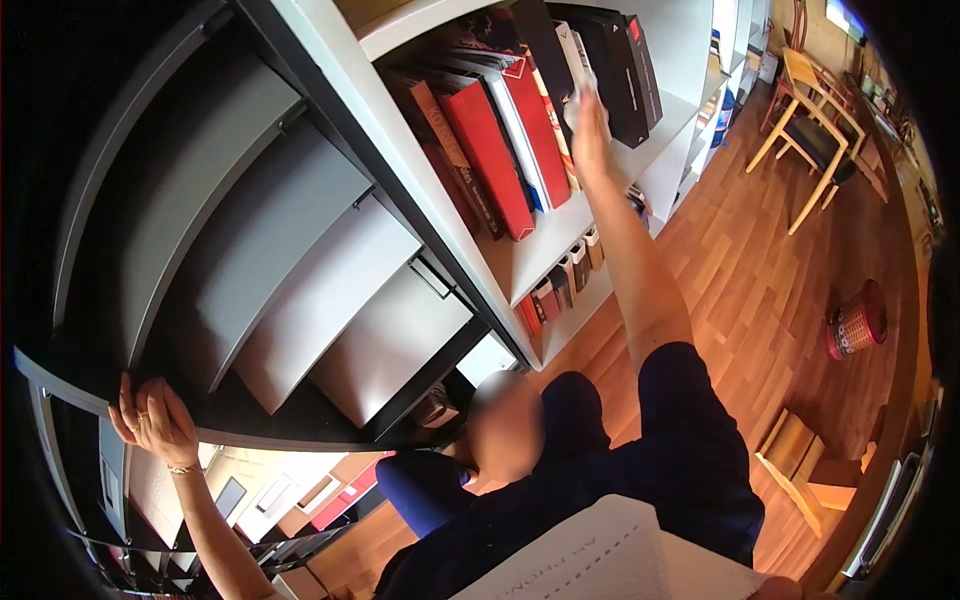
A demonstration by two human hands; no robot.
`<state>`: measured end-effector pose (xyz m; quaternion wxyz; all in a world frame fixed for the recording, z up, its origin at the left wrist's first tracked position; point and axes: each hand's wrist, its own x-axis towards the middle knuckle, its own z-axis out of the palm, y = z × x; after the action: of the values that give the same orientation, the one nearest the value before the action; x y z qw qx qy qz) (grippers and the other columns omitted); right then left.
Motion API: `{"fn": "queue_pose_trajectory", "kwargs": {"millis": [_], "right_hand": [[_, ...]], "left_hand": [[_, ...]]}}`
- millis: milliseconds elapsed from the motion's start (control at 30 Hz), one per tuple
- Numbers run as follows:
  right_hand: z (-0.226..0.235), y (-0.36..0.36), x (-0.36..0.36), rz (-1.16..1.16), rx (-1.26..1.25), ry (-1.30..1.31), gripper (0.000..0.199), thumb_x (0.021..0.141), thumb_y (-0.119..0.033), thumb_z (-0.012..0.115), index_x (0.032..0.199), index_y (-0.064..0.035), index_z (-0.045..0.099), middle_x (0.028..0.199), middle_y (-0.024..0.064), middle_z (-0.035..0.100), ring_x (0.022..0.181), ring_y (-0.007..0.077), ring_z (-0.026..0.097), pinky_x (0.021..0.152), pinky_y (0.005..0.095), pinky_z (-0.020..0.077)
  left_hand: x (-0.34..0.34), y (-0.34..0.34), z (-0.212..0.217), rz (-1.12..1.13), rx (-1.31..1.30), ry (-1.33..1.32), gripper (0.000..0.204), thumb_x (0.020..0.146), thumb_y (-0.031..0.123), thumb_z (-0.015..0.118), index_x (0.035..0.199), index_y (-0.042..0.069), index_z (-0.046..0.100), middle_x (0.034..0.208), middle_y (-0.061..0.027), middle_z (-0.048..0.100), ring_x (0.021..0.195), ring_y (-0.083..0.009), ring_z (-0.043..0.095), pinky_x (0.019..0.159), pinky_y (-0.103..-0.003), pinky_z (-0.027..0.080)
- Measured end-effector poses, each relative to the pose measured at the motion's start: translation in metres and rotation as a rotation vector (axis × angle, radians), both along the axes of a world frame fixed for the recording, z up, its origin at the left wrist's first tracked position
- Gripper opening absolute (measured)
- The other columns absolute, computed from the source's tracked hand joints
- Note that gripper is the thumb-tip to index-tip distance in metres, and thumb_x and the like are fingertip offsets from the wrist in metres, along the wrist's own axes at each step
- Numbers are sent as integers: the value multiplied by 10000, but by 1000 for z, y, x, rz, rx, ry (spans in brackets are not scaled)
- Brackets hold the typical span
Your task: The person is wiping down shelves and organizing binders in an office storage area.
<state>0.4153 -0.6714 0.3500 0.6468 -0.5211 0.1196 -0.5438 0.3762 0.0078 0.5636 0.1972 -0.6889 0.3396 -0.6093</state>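
Observation:
My left hand (pixel 152 420), with rings and a bracelet, grips the front edge of a dark shelf board (pixel 60 385) at the lower left, fingers curled over it. My right arm stretches up to a white bookshelf (pixel 520 265). There my right hand (pixel 590 120) presses against the spines of upright books: red ones (pixel 490 150) on the left, black ones (pixel 620 70) on the right. Something pale and blurred sits at its fingertips; I cannot tell whether the hand holds it. Smaller books (pixel 565 280) stand on the shelf below.
Grey slanted panels (pixel 320 290) fill the dark unit on the left. A white page with print (pixel 610 550) lies at the bottom edge. On the wooden floor (pixel 760 290) stand light wooden chairs (pixel 810 130), a red perforated bin (pixel 858 322) and a low wooden stool (pixel 800 465).

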Motion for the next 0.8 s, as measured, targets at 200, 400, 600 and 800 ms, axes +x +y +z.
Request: {"fn": "queue_pose_trajectory", "kwargs": {"millis": [200,400,600,800], "right_hand": [[89,-2,-5,-453,-725,45,605,1016,-438,259,1412,7,363,1475,197,337,1377,327,298,1133,354,210],[-75,-86,-13,-359,-424,435,508,1009,-340,357,1379,5,407,1359,245,468,1274,367,442,1059,361,342],[-121,-55,-55,-502,-758,737,330,744,31,517,1052,30,635,1081,243,628,1021,399,591,919,397,464],[-116,-11,-100,-490,-1058,879,380,696,7,514,1037,-40,675,999,181,655,959,359,606,904,420,465]], "left_hand": [[-3,2,4,55,-11,24,141,889,147,578,932,98,702,956,-42,713,1197,-286,559,1099,-448,216],[4,-4,5,23,-1,17,183,914,192,533,948,113,694,960,-22,706,1206,-261,551,1094,-438,201],[2,7,2,33,11,2,182,905,187,542,959,118,702,977,-22,709,1181,-263,569,1090,-432,203],[9,4,2,-27,-16,7,164,908,188,558,950,123,702,986,-21,709,1180,-252,571,1086,-408,215]]}}
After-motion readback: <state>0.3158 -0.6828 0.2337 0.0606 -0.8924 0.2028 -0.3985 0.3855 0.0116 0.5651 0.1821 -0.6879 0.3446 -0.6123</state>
